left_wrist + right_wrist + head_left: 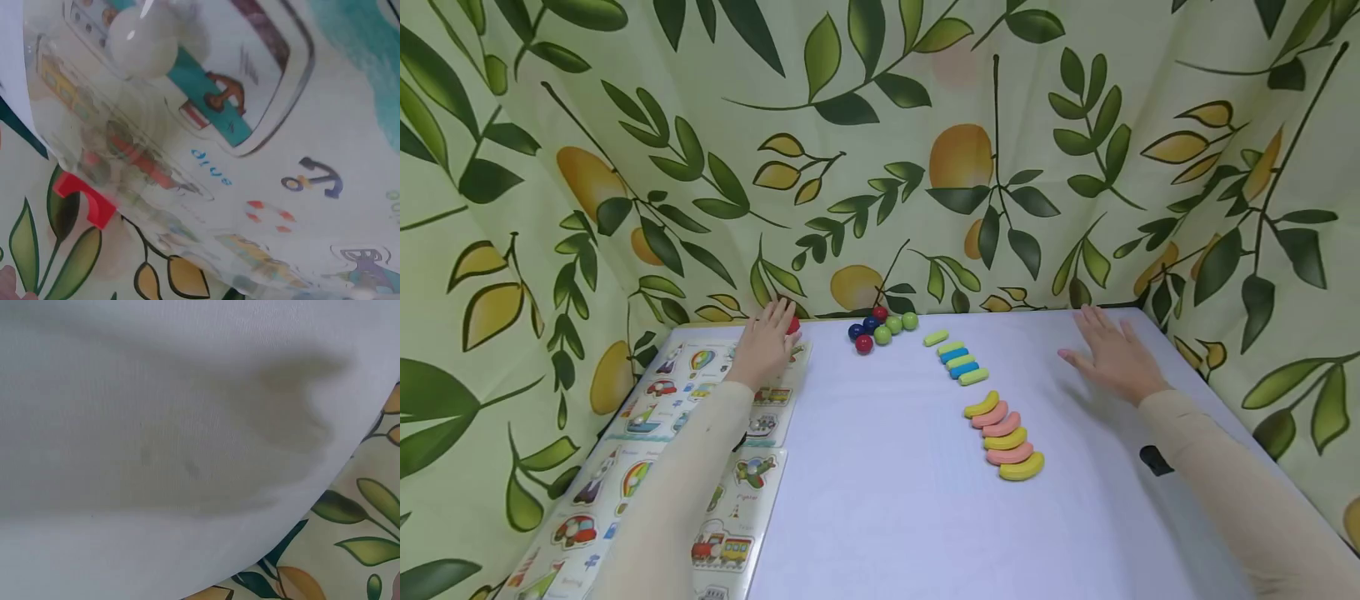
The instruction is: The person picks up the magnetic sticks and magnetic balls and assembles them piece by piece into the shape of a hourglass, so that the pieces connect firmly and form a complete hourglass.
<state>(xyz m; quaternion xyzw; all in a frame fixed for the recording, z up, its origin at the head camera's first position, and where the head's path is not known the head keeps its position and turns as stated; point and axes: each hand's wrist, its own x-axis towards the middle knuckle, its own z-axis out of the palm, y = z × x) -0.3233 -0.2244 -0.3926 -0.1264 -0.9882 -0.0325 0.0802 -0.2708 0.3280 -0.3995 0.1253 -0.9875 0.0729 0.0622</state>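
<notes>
On the near picture board (767, 510), at the table's (865, 500) left side, a pinkish word "Fighter" (747, 497) stands under the plane picture, and a faint "Train" (746, 527) stands above the train picture. The left wrist view shows a tilted blue word "ship" (211, 167) beside a ship picture. Small captions on the far picture board (799, 377) are too small to read.

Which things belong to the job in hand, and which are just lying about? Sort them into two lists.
Likely part of the job:
red piece, beside the left hand
picture boards, under that hand and arm

Probably just lying about, all untouched:
balls
short sticks
toy bananas
</notes>
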